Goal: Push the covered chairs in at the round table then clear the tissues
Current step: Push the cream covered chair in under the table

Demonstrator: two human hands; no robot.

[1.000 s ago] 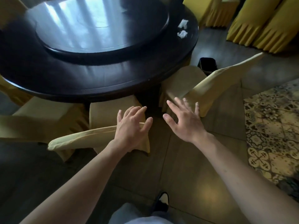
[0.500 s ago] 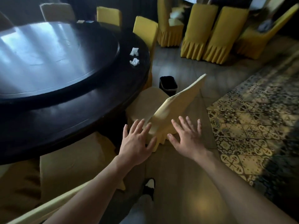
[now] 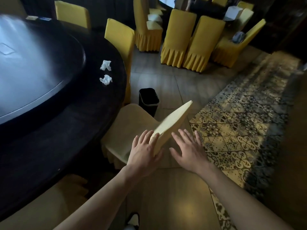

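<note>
A pale yellow covered chair (image 3: 132, 123) stands angled out from the dark round table (image 3: 54, 130), its backrest top running up to the right. My left hand (image 3: 144, 153) lies flat with spread fingers against the near end of the backrest. My right hand (image 3: 187, 150) hovers open just right of the backrest, apart from it. Two crumpled white tissues (image 3: 105, 65) (image 3: 106, 79) lie on the table's dark rim beside the glass turntable (image 3: 33, 72). Another covered chair (image 3: 49, 206) sits pushed under the table at the bottom left.
A black waste bin (image 3: 148, 100) stands on the floor just beyond the chair. More yellow covered chairs (image 3: 191, 42) cluster at the back and along the table's far side. A patterned carpet (image 3: 240, 130) covers the floor to the right. My shoe (image 3: 132, 219) shows at the bottom.
My view has swung right, from the first chair to the angled one. Both hands moved forward to its backrest, and the left hand now touches it.
</note>
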